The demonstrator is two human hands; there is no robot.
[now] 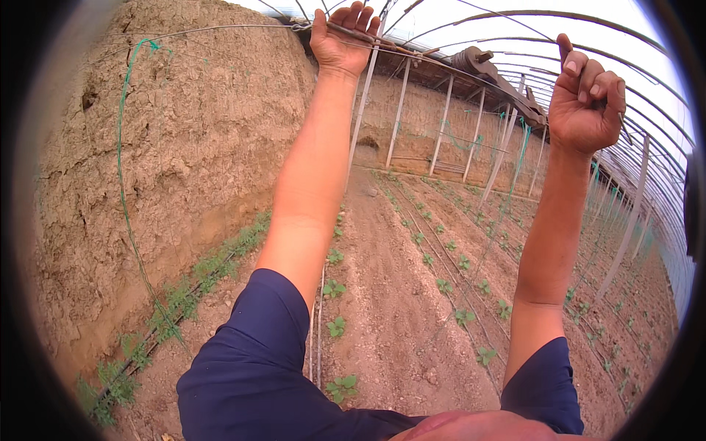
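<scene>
Both my arms are raised overhead. My left hand (343,45) is up at a taut wire (220,28), palm showing, thumb and fingers stretched upward and not wrapped round anything. A thin dark rod (351,31) lies across its fingers, beside the twisted knot of the wire. To the right, my right hand (587,103) is up under the roof frame, its index finger raised and the other fingers curled in. A thin dark end (626,131) sticks out beside this hand; whatever is inside the curled fingers is hidden.
A rough earthen wall (184,117) rises at the left, with a green cord (123,169) hanging down it. Rows of young plants (463,316) and drip lines cover the soil. Slanted posts (401,110) and curved roof poles (544,13) stand beyond. A rolled bundle (471,60) hangs overhead.
</scene>
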